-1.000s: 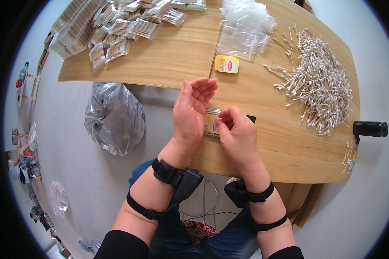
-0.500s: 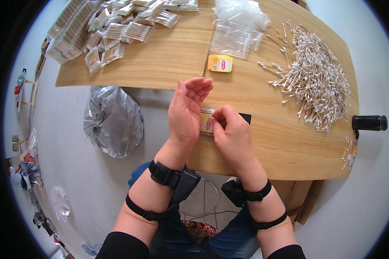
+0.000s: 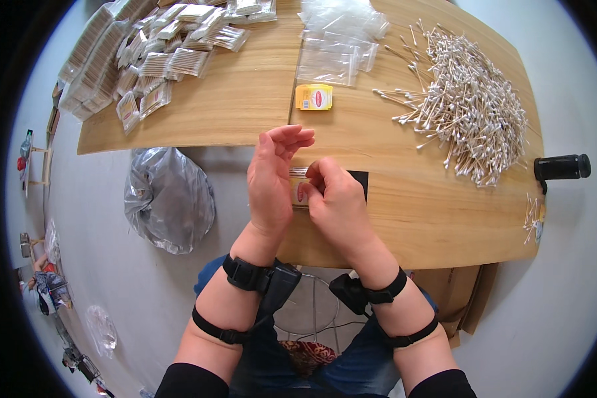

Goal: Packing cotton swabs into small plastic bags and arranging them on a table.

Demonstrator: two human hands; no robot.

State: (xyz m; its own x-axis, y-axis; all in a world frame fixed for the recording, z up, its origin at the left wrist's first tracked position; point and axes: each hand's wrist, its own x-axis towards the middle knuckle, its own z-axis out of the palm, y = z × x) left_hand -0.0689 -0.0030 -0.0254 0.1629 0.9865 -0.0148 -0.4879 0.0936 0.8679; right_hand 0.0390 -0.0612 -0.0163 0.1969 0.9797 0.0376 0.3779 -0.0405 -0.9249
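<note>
A clear packet of cotton swabs with a yellow label (image 3: 299, 193) lies near the table's front edge between my hands. My left hand (image 3: 270, 186) stands on edge along the packet's left side, its fingers stretched out and slightly curved. At the packet's right side, my right hand (image 3: 339, 203) is closed, thumb and forefinger pinching the plastic; the fingertips are partly hidden. Under the right hand, a flat black piece (image 3: 360, 182) shows. Farther up the table sits a small stack of yellow cards (image 3: 314, 97).
Clear zip bags (image 3: 331, 60) lie beyond the cards. A heap of loose cotton swabs (image 3: 471, 106) covers the right side. Filled swab packets (image 3: 186, 61) pile up at the far left. A black cylinder (image 3: 562, 167) is at the right edge; a grey plastic bag (image 3: 169, 199) stands on the floor.
The view has shifted, so the table and hands appear farther left. My hands keep nearly the same pose around the packet; the left fingers look a little more bent.
</note>
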